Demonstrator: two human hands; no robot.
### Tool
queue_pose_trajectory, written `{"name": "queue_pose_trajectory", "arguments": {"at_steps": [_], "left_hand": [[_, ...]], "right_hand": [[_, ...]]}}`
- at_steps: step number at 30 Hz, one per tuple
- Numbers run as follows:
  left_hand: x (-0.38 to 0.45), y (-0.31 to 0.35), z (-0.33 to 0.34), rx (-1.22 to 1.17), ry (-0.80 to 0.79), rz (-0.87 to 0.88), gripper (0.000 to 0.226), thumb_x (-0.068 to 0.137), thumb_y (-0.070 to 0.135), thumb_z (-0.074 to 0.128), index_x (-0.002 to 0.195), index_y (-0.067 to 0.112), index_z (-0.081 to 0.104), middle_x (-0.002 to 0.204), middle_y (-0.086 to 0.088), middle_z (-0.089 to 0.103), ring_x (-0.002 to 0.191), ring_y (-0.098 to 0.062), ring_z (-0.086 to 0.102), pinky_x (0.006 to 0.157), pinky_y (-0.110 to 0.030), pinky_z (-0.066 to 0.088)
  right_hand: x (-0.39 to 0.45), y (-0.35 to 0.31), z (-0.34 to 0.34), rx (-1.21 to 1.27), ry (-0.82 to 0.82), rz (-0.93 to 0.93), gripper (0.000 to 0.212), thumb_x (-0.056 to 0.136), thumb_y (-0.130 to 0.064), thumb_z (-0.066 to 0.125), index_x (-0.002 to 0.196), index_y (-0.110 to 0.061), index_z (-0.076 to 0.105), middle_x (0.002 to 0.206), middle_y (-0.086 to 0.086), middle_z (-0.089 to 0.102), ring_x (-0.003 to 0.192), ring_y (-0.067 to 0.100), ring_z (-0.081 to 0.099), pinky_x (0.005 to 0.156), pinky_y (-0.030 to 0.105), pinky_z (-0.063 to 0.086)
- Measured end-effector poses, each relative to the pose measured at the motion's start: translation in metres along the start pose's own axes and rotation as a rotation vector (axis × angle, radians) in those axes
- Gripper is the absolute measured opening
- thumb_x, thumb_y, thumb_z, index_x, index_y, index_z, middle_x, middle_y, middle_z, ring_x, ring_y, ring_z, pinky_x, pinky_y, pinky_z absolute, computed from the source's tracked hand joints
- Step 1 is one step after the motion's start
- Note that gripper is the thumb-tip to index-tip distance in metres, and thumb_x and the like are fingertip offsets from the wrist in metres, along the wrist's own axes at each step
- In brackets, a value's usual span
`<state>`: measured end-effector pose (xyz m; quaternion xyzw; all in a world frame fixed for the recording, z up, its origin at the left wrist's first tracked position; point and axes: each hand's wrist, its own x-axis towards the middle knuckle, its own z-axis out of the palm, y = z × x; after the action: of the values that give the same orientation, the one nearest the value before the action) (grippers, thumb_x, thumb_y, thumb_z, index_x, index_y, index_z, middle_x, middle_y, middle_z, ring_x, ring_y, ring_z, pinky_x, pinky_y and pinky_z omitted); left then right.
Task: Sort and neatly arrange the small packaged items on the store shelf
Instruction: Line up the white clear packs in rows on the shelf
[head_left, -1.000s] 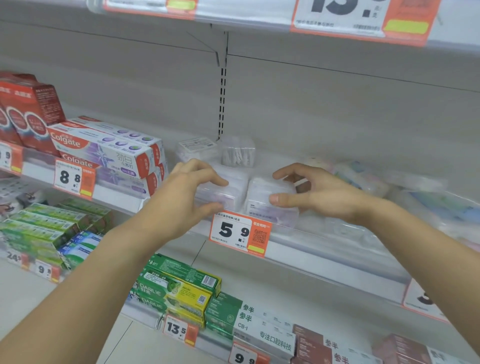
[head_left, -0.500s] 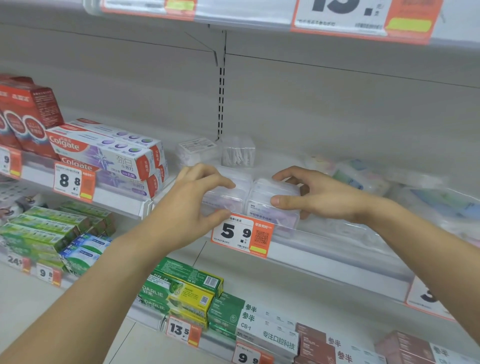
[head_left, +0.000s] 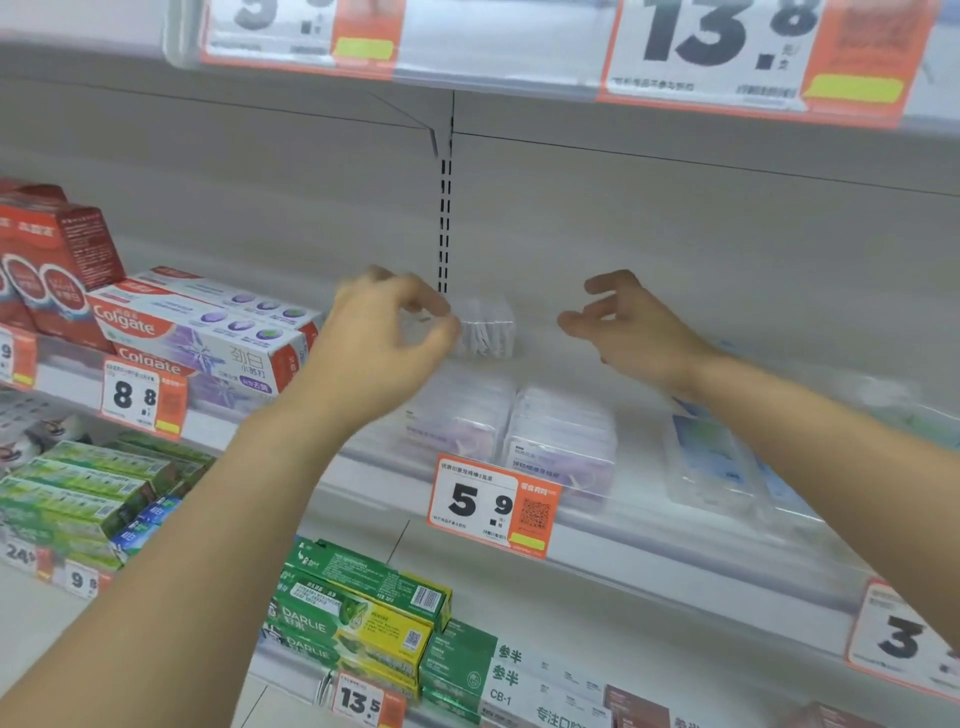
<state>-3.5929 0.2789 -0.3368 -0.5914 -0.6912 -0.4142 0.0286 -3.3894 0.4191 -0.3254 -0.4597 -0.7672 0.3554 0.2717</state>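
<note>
Now reaching back | left hand (head_left: 387, 332) curling beside clear cotton-swab box (head_left: 485, 327), grip unclear | right hand (head_left: 631, 325) loosely spread, holding nothing | draw it forward behind front floss packs (head_left: 511, 431), squaring edges.

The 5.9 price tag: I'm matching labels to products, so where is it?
In the head view, the 5.9 price tag hangs centre on the middle shelf's front edge, just below two clear packs, under both raised hands.

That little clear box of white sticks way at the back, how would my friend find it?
Find the black slotted strip on the shelf's back wall. The clear box sits at its foot, beside the left hand. Unlike the flat purple-labelled packs in front, it stands upright, showing white sticks.
</note>
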Motion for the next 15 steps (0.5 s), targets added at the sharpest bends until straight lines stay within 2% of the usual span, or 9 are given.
{"name": "queue_pose_trajectory", "arguments": {"at_steps": [1, 3, 5, 7, 10, 11, 13, 15], "left_hand": [[0.010, -0.004, 0.002, 0.010, 0.039, -0.037, 0.020, 0.085, 0.033, 0.064, 0.103, 0.027, 0.067, 0.107, -0.004, 0.056, 0.113, -0.024, 0.049, 0.086, -0.027, 0.035], [0.024, -0.013, 0.008, 0.058, 0.004, -0.138, 0.038, 0.084, 0.034, 0.065, 0.120, 0.021, 0.059, 0.121, -0.009, 0.051, 0.123, -0.027, 0.040, 0.091, -0.029, 0.035], [0.032, -0.023, 0.015, 0.144, -0.124, -0.233, 0.059, 0.083, 0.040, 0.066, 0.136, 0.021, 0.047, 0.133, -0.013, 0.043, 0.130, -0.029, 0.032, 0.099, -0.035, 0.035], [0.036, -0.031, 0.024, 0.231, -0.237, -0.263, 0.070, 0.082, 0.045, 0.066, 0.142, 0.021, 0.039, 0.137, -0.015, 0.042, 0.132, -0.033, 0.032, 0.102, -0.037, 0.034], [0.043, -0.037, 0.032, 0.214, -0.199, -0.233, 0.060, 0.081, 0.038, 0.069, 0.134, 0.021, 0.049, 0.130, -0.015, 0.052, 0.123, -0.033, 0.045, 0.096, -0.031, 0.038], [0.045, -0.038, 0.032, 0.200, -0.155, -0.219, 0.054, 0.079, 0.033, 0.071, 0.129, 0.020, 0.054, 0.126, -0.013, 0.056, 0.118, -0.031, 0.050, 0.089, -0.028, 0.039], [0.046, -0.038, 0.032, 0.170, -0.089, -0.206, 0.047, 0.077, 0.028, 0.075, 0.121, 0.019, 0.060, 0.119, -0.010, 0.062, 0.109, -0.028, 0.056, 0.079, -0.024, 0.039], [0.047, -0.038, 0.032, 0.113, -0.044, -0.188, 0.045, 0.077, 0.028, 0.076, 0.119, 0.020, 0.062, 0.117, -0.010, 0.064, 0.105, -0.027, 0.059, 0.077, -0.023, 0.040]], "right_hand": [[0.011, -0.004, 0.004, 0.022, -0.010, -0.004, 0.048, 0.090, -0.031, 0.068, 0.131, -0.015, 0.049, 0.117, 0.004, 0.057, 0.079, 0.014, 0.057, 0.073, 0.027, 0.046], [0.033, -0.012, 0.016, 0.009, -0.067, 0.003, 0.036, 0.087, -0.021, 0.072, 0.120, -0.011, 0.061, 0.107, 0.004, 0.058, 0.081, 0.016, 0.054, 0.070, 0.028, 0.046], [0.053, -0.020, 0.031, -0.053, -0.108, -0.006, 0.033, 0.083, -0.020, 0.075, 0.114, -0.013, 0.065, 0.106, 0.002, 0.059, 0.079, 0.013, 0.054, 0.070, 0.026, 0.047], [0.070, -0.026, 0.045, -0.106, -0.136, -0.030, 0.034, 0.081, -0.025, 0.077, 0.112, -0.019, 0.064, 0.114, 0.001, 0.057, 0.084, 0.009, 0.055, 0.070, 0.022, 0.043], [0.090, -0.029, 0.062, -0.233, -0.193, -0.059, 0.051, 0.077, -0.046, 0.076, 0.121, -0.030, 0.056, 0.132, 0.003, 0.047, 0.118, 0.017, 0.050, 0.086, 0.027, 0.038], [0.094, -0.029, 0.067, -0.305, -0.207, -0.058, 0.058, 0.075, -0.053, 0.075, 0.126, -0.034, 0.052, 0.135, 0.005, 0.045, 0.121, 0.020, 0.049, 0.089, 0.029, 0.038], [0.100, -0.024, 0.077, -0.418, -0.243, -0.029, 0.069, 0.072, -0.062, 0.074, 0.129, -0.038, 0.046, 0.129, 0.008, 0.047, 0.110, 0.024, 0.056, 0.083, 0.031, 0.049], [0.103, -0.018, 0.085, -0.407, -0.232, -0.020, 0.070, 0.067, -0.061, 0.078, 0.124, -0.036, 0.045, 0.121, 0.009, 0.051, 0.096, 0.026, 0.064, 0.068, 0.034, 0.060]]}}
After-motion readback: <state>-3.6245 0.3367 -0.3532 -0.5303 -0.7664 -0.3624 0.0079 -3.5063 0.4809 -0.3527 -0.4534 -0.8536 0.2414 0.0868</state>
